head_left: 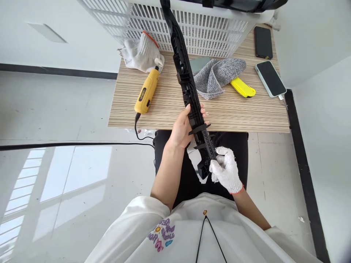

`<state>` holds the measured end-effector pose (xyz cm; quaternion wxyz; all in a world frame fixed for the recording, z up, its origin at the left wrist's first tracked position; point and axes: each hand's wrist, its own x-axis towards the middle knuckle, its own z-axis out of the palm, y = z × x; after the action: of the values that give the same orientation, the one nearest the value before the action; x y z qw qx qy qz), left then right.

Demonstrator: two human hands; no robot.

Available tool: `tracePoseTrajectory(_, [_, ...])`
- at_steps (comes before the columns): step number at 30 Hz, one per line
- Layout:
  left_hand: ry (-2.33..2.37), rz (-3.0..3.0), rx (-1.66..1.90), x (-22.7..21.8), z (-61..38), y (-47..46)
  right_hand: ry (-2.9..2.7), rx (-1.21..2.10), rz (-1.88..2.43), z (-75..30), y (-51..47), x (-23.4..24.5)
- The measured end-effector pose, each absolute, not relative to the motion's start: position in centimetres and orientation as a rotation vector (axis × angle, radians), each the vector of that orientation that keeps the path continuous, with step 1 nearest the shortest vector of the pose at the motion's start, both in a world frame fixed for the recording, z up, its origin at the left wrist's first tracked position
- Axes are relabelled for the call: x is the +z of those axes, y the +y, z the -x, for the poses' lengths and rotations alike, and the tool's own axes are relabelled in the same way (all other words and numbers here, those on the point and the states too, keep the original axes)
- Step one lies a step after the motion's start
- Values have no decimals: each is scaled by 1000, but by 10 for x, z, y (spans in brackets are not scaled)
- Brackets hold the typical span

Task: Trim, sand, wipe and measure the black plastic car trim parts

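Note:
A long black plastic part (pixel 185 82) with ribs and clips slants from the basket down toward my lap. My bare left hand (pixel 181 128) is wrapped round its lower half, thumb on the near side and fingertips showing on the far side. In my right hand (pixel 227 171), which wears a white knit glove, is a black caliper (pixel 208 145) with a marked scale. The caliper lies along the lower end of the part, its jaws sticking out across it. I cannot tell whether the jaws press on the part.
On the wood-grain table (pixel 167 120) lie a yellow corded rotary tool (pixel 148 91), a white glove (pixel 141 53), a grey cloth (pixel 216 76), a yellow utility knife (pixel 242 87) and two phones, one black (pixel 263 42), one pale-cased (pixel 271 78). Behind stands a white slotted basket (pixel 189 31) with black parts on top.

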<state>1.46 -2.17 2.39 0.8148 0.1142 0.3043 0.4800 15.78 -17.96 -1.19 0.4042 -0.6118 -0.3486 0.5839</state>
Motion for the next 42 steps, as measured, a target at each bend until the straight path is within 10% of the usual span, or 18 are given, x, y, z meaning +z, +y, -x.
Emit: tracePoseTrajectory(42, [642,-284,1079,23,-17,-22,-1113,1037,1812,-157,-188,-13])
